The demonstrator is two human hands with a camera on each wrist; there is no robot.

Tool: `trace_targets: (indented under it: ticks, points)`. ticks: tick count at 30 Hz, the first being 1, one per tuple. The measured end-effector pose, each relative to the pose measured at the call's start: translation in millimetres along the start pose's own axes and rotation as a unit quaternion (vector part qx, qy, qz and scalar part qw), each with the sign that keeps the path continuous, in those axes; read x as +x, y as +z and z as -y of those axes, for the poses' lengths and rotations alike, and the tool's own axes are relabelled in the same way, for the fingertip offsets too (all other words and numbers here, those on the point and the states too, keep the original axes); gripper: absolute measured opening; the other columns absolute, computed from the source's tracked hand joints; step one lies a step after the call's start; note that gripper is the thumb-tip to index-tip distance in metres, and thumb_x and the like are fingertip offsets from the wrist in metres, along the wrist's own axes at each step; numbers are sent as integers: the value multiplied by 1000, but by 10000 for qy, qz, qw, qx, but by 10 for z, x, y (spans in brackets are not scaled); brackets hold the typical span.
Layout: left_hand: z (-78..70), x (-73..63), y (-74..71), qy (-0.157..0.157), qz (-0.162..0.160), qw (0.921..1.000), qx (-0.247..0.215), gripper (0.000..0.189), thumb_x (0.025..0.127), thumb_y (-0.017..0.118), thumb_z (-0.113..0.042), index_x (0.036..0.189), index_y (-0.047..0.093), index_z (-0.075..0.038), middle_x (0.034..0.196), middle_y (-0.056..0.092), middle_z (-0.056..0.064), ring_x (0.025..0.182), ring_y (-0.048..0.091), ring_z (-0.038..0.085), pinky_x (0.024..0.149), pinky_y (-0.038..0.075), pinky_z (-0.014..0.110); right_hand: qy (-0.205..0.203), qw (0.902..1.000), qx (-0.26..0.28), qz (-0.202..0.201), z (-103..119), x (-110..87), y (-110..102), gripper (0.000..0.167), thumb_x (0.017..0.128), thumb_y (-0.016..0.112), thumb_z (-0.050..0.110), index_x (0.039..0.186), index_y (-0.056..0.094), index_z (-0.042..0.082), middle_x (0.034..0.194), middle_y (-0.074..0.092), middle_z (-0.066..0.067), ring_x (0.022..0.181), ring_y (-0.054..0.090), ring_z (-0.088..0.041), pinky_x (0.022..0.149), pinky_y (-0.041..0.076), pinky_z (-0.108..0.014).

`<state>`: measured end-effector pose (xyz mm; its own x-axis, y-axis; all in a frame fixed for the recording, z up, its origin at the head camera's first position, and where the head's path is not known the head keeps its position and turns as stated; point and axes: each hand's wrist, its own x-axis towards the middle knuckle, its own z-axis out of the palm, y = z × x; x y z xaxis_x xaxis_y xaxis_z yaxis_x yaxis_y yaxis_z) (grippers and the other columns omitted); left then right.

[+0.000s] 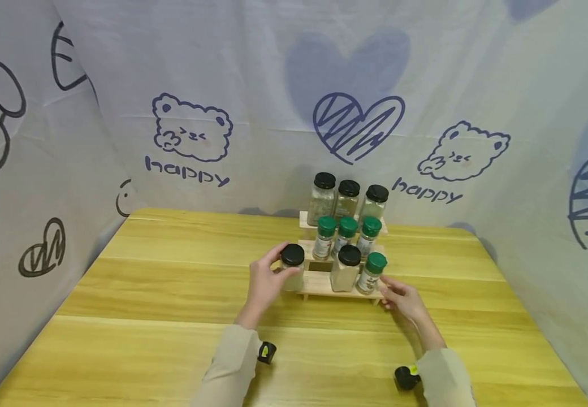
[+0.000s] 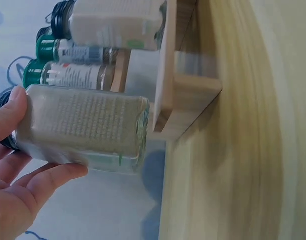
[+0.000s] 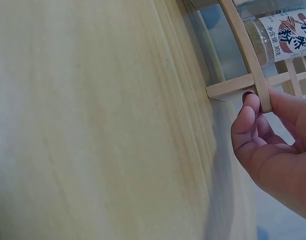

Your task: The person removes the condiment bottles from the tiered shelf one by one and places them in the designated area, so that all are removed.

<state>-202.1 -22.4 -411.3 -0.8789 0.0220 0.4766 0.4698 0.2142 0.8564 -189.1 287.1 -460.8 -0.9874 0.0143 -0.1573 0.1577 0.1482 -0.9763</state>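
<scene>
A wooden tiered spice rack [image 1: 319, 287] stands on the table with spice jars on its three levels. My left hand [image 1: 266, 282] grips a square glass jar with a black cap [image 1: 293, 268], thumb and fingers around its upper part. In the left wrist view this jar [image 2: 82, 125] hangs off the table, by the left end of the lowest shelf [image 2: 168, 85]. At the rack's other end, my right hand [image 1: 403, 299] pinches the lowest shelf's edge [image 3: 263, 95] between thumb and fingers. Beside it stands a green-capped jar [image 1: 371, 274], with a black-capped jar [image 1: 345, 270] to its left.
Three green-capped jars [image 1: 347, 234] occupy the middle level, and three taller black-capped jars [image 1: 347, 199] the top one. A printed curtain [image 1: 263, 124] hangs behind the wooden table [image 1: 172, 282]. Black wrist devices [image 1: 267, 353] are on both forearms.
</scene>
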Motion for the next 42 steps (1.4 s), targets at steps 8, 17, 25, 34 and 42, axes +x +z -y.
trace_targets:
  ticks: [8, 17, 25, 34, 42]
  points:
    - [52, 62, -113, -126, -267, 9995, 86, 56, 66, 76, -2, 118, 55, 4, 110, 59, 20, 96, 59, 29, 62, 52, 31, -13, 10000, -47, -19, 12, -9, 5, 43, 89, 49, -2, 128, 35, -13, 78, 58, 1, 62, 55, -7, 56, 48, -19]
    - [186, 154, -153, -305, -393, 9988, -46, 53, 67, 75, 1, 117, 56, 4, 108, 59, 22, 97, 58, 30, 66, 52, 34, 37, 9999, -44, -126, 12, -17, 13, 44, 89, 51, 1, 128, 36, -11, 78, 58, 1, 62, 55, -8, 56, 48, -20]
    - [341, 274, -94, -613, -225, 9970, -424, 53, 66, 73, 6, 117, 56, 4, 112, 57, 21, 101, 56, 30, 74, 50, 35, 8, 9999, -110, -84, -14, -7, -1, 43, 89, 51, 1, 129, 37, -10, 83, 60, -1, 63, 56, -9, 58, 49, -21]
    - [427, 421, -38, -744, -49, 9959, -510, 52, 68, 71, 8, 118, 55, 4, 109, 58, 23, 100, 56, 31, 78, 48, 39, 18, 9999, -113, -27, -23, -12, 9, 43, 90, 51, 2, 129, 37, -9, 83, 60, -2, 63, 55, -9, 57, 49, -21]
    - [601, 491, 15, -910, -96, 9944, -525, 53, 67, 72, 10, 117, 56, 4, 108, 59, 22, 100, 56, 31, 80, 47, 42, -2, 9999, -132, -9, -26, 0, -8, 43, 90, 50, 3, 130, 37, -8, 85, 61, -2, 64, 55, -9, 58, 49, -21]
